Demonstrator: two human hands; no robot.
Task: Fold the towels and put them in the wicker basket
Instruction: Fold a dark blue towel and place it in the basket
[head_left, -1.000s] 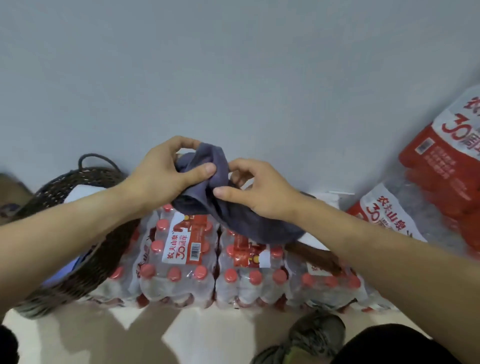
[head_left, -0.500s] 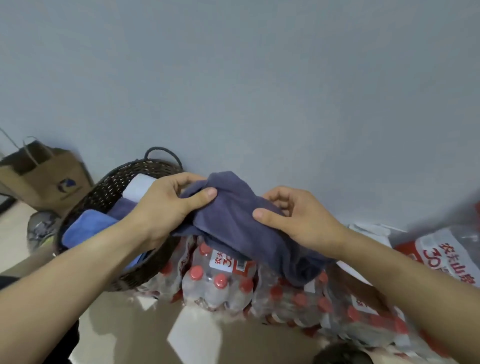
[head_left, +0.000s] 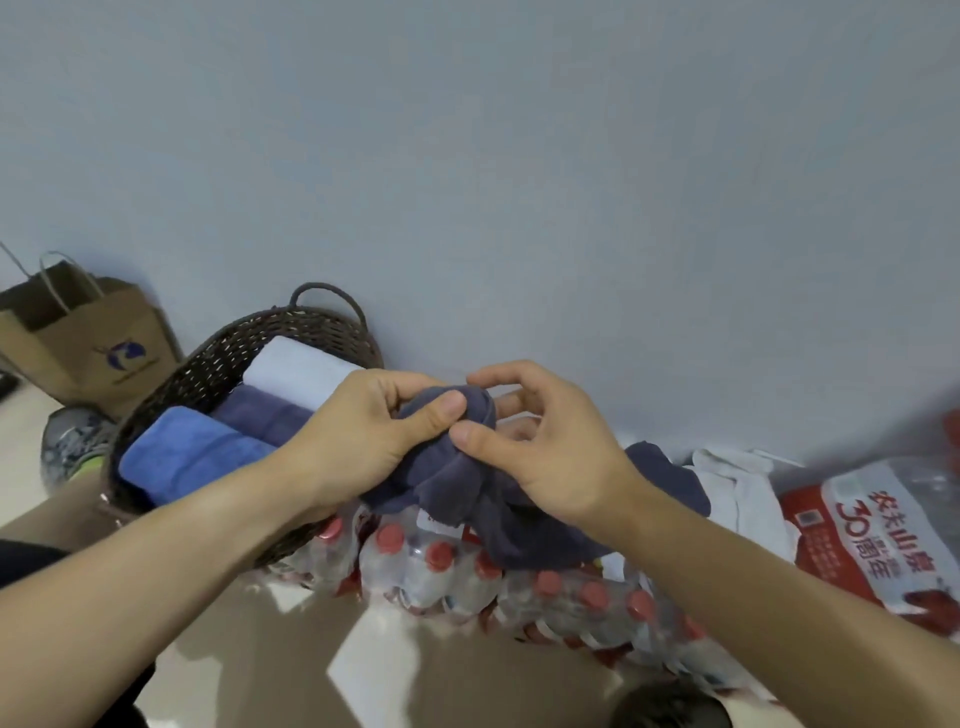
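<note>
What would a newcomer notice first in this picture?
Two hands meet in the centre: the left hand and right hand pinch a bunched dark grey towel above shrink-wrapped red-capped water bottles. To the left, a wicker basket holds three folded towels in white, purple and blue.

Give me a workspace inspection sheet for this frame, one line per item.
Surface: pale floor, glossy.
Job's things: dark grey towel bunched, unfolded; wicker basket holds white, purple and blue folded towels.
Clutter: shrink-wrapped water bottles; red-and-white pack; white cloth; shoe.
Hands: left hand and right hand both grip the towel.
Cables: nothing seen.
Surroundings: grey wall; paper bag.
</note>
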